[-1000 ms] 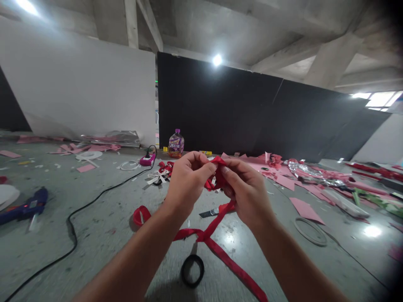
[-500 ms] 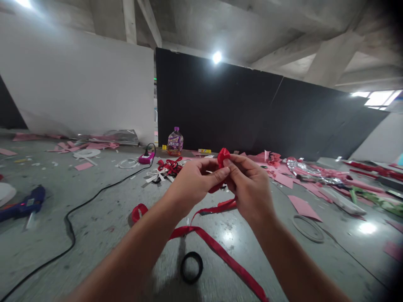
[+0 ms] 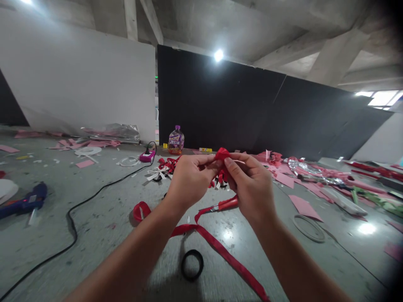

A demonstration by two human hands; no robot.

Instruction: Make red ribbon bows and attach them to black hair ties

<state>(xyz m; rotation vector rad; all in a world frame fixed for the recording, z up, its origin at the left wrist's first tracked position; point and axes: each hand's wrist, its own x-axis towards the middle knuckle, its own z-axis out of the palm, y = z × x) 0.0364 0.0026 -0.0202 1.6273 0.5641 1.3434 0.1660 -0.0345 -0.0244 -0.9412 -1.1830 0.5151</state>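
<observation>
My left hand [image 3: 190, 178] and my right hand [image 3: 253, 180] meet in front of me, above the grey floor. Thumbs and fingers of both pinch a small bunched piece of red ribbon [image 3: 222, 153] from either side. Below them a long red ribbon strip [image 3: 231, 260] runs across the floor toward the lower right. A curled red ribbon loop [image 3: 141, 211] lies left of my left forearm. Partly hidden behind my right hand is a red-handled tool [image 3: 228, 204] with a bit of metal showing; its kind is unclear. A black ring [image 3: 192, 265], like a tape roll, lies nearest me.
Left lies a blue glue gun [image 3: 33, 199]; a black cable [image 3: 103, 188] leads to a magenta power socket [image 3: 147, 156]. A purple-capped bottle [image 3: 176, 140] stands by the black panel [image 3: 220, 100]. Red and white ribbon scraps [image 3: 160, 172] and pink paper [image 3: 304, 207] litter the floor.
My fingertips have drawn closer around the red ribbon, and its bunched top sits flatter and lower. The red loop hanging under my hands is no longer visible. The view has shifted slightly.
</observation>
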